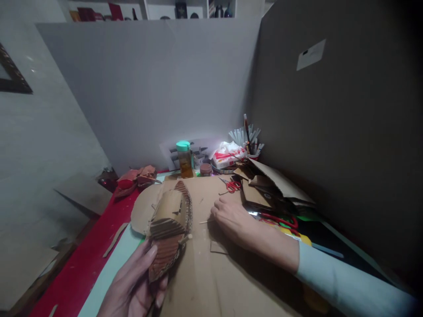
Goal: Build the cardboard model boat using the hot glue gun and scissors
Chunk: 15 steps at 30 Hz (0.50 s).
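Note:
My left hand (135,277) is closed around the near end of a cardboard model boat (168,255). The boat has a brown-painted, pointed deck, a curved corrugated cabin (168,207) on top and a small peg sticking out of its right side. To the right, my right hand (231,219) rests low over the cardboard sheet (201,273) with its fingers curled in. A thin stick (205,222) runs from the curled fingers toward the boat; the fingertips on it are partly hidden. A small cardboard piece (218,248) lies below that hand.
Red-handled scissors (233,186) lie beyond my right hand, and larger red-handled scissors (280,220) lie beside my forearm. Cardboard scraps (261,193) are piled at right. Behind stand a teal-lidded jar (184,160), a tissue pack (228,155) and a cup of white sticks (253,147).

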{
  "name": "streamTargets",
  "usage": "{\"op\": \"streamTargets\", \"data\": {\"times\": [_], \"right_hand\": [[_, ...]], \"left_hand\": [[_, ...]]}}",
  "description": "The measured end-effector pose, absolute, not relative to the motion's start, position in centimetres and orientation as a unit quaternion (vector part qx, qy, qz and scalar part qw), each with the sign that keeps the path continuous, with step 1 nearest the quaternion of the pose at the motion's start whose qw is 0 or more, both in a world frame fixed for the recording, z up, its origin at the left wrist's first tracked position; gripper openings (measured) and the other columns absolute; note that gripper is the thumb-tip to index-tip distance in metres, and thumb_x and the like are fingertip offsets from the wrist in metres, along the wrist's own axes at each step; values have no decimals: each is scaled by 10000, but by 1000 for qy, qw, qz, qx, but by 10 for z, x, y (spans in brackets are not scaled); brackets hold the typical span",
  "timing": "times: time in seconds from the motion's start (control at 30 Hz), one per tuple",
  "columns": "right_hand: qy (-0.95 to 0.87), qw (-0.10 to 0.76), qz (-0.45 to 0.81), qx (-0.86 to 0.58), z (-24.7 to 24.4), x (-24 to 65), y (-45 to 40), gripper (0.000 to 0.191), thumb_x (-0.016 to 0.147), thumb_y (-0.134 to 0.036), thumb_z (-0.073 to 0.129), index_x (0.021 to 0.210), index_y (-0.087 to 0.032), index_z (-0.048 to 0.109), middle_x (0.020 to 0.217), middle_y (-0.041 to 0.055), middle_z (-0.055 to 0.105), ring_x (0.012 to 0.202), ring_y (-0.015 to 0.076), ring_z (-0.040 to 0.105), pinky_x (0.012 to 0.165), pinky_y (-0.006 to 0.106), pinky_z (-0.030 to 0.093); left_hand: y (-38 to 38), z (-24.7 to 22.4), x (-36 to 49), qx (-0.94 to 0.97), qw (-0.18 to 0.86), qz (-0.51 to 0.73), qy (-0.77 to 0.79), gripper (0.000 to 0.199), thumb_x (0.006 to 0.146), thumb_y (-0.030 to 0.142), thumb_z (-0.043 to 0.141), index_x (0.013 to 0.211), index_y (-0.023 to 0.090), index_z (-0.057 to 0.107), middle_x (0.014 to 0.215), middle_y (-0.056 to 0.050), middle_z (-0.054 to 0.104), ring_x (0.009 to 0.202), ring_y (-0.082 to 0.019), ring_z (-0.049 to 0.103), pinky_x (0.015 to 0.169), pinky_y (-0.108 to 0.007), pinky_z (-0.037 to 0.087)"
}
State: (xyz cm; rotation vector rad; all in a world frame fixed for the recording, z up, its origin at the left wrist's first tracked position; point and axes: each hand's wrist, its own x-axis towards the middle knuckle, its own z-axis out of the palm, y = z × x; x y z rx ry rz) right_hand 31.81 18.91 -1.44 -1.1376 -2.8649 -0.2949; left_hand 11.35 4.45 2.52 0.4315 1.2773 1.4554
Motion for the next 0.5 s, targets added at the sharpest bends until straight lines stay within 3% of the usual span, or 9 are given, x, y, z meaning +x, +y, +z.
{"op": "streamTargets", "data": {"times": [0.17, 0.33, 0.5], "right_hand": [[-922, 73, -87, -370, 8, 322, 182, 55, 951, -179, 606, 919, -138, 625, 894, 39, 635, 796, 178, 597, 741, 341, 515], [-916, 178, -40, -358, 27, 336, 138, 169, 901, -53, 506, 805, -191, 525, 837, 47, 587, 747, 181, 495, 681, 319, 439], [-893, 317, 112, -299, 43, 340, 91, 185, 969, -91, 466, 900, -234, 561, 879, 37, 639, 807, 190, 573, 718, 304, 488]], "left_hand": [[46, 15, 107, 191, 560, 608, 530, 597, 672, 206, 871, 1215, 172, 627, 751, -23, 712, 520, -157, 605, 406, -228, 468], [44, 16, 111, 181, 552, 616, 532, 508, 711, 201, 839, 1178, 201, 639, 683, 20, 674, 522, -144, 607, 560, -273, 574], [44, 18, 119, 186, 533, 603, 564, 569, 703, 202, 816, 1228, 208, 597, 676, 12, 677, 527, -165, 622, 447, -227, 493]]}}
